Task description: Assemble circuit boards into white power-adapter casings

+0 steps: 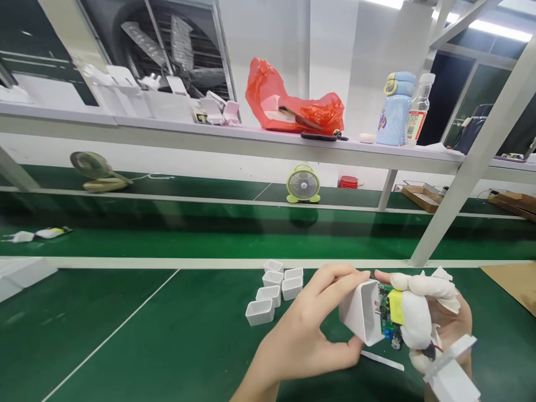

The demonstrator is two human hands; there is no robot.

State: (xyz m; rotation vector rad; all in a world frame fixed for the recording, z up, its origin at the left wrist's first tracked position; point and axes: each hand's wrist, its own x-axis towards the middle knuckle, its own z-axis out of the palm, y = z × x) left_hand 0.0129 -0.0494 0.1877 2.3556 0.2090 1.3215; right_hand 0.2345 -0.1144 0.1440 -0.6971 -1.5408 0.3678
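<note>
My left hand [310, 324] is closed on a white plastic housing [355, 312], its open end turned to the right. In my right hand [452, 324] lies a circuit board [389, 310] with a yellow block and a lump of white material on it. The board's left edge is at the mouth of the housing; how far it reaches inside cannot be made out. Below my right hand hangs a white plastic piece [454, 379], joined by wires to the board. A thin white strip [383, 360] lies on the green bench under my hands.
Several small open white cases [259, 312] stand on the green bench [146, 346]. Behind is a green conveyor [188, 243] with a white-and-green fan [304, 184]. Overhead, a shelf [201, 134] carries a red bag [268, 95] and a blue bottle [396, 111]. A slanted post [456, 178] rises at right.
</note>
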